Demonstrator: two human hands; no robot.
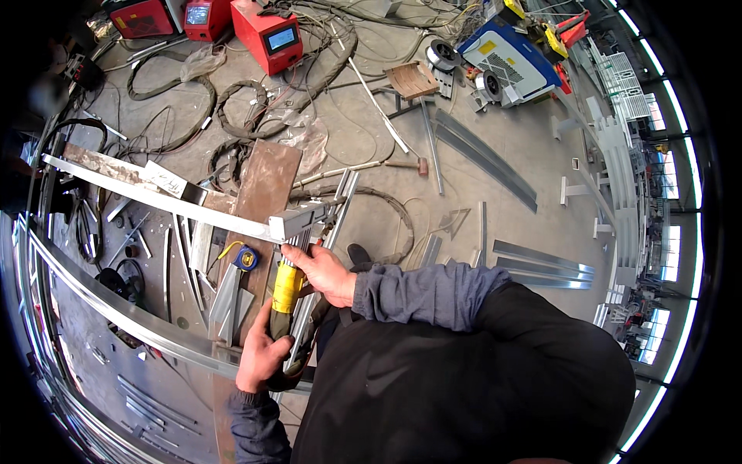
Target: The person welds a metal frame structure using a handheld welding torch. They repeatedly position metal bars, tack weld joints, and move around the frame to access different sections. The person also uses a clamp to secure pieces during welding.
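A welding torch [287, 288], its grip bound in yellow tape, lies between my two hands with a thick dark sheathed cable at its lower end. My left hand [263, 353] is wrapped round the dark lower part, just below the tape. Around the upper end, where the tape stops, my right hand [325, 272] is closed with its thumb on top. The torch's tip is hard to make out against the metal behind it. A whitish metal rail [162, 199] runs in from the left and ends just above my right hand. Narrow silver profiles [340, 213] lie alongside the torch.
A blue tape measure [246, 258] rests on metal pieces left of my hands. Beyond are a rusty plate [267, 179], coiled cables [241, 108], a red machine [267, 39] and a blue machine [510, 58]. A hammer [410, 165] and metal strips [487, 162] lie on the floor.
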